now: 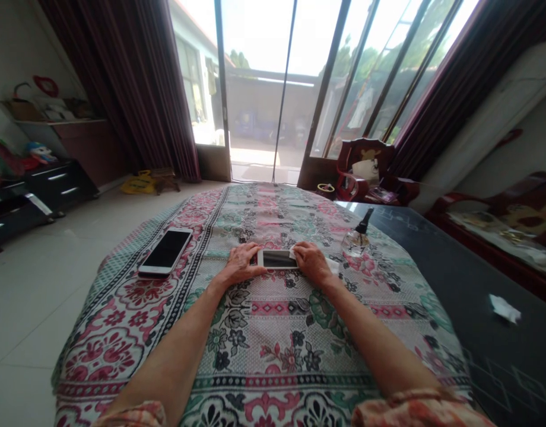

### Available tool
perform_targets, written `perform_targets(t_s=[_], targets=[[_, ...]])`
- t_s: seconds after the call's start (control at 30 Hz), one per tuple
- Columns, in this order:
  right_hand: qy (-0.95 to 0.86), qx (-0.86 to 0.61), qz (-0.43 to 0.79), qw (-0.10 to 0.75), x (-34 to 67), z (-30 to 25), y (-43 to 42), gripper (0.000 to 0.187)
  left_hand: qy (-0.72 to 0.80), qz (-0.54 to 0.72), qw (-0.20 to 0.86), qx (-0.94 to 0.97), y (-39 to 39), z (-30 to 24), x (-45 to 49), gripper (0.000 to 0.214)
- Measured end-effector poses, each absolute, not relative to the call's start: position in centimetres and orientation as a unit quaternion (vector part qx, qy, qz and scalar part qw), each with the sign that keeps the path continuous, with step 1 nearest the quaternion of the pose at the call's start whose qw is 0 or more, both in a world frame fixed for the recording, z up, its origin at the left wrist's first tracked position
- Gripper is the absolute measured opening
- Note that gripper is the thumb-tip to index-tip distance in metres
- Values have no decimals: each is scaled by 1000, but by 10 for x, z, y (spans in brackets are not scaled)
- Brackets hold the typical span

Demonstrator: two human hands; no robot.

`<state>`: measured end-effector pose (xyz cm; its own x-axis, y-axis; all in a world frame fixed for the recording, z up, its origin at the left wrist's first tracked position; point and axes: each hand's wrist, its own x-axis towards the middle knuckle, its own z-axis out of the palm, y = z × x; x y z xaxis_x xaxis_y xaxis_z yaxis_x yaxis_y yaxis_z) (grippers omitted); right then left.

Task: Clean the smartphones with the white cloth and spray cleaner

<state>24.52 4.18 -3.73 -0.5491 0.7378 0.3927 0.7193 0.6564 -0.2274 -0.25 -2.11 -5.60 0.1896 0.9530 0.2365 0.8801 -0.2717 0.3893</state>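
Note:
A small white phone with a dark screen lies sideways on the patterned tablecloth, in the middle of the head view. My left hand grips its left end, thumb on the near edge and fingers on the far edge. Over the right end, my right hand presses a white tissue with curled fingers; part of the tissue sticks out past the hand's right side. A larger white phone, screen dark, rests apart on the left. To the right stands a clear bottle with a black nozzle.
A dark table adjoins the cloth on the right, with a crumpled white tissue on it. Carved wooden chairs stand at the back right. Glass doors face me, and a black cabinet is at the left.

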Motion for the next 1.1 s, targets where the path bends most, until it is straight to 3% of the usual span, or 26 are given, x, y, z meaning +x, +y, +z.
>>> perform_targets(t_s=[0.4, 1.1], targets=[[-845, -495, -22, 199, 232, -33, 31, 23, 605, 224, 91, 758, -23, -56, -1, 61], [-856, -474, -31, 201, 226, -32, 23, 22, 608, 233, 88, 754, -23, -56, -1, 61]])
